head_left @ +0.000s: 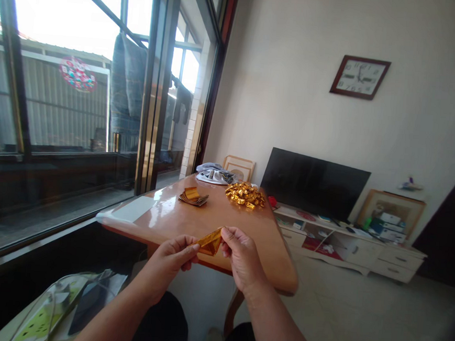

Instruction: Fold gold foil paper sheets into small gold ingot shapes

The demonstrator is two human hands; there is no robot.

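Between my two hands, in front of the table's near edge, is a partly folded piece of gold foil paper [209, 243]. My left hand [173, 258] pinches its left end between thumb and fingers. At the upper right end, my right hand [241, 253] grips the paper the same way. A triangular fold shows in the paper's lower right part. Farther back on the table lies a stack of gold paper sheets [193, 195], slightly fanned. To its right sits a heap of folded gold paper pieces [246, 195].
The wooden table [223, 225] has a rounded right corner. Bunched cloth [215, 173] lies at its far end. A television [315, 185] stands on a low white cabinet [357, 251] beyond. At lower left are a green power strip [38, 321] and cables; a large window lines the left.
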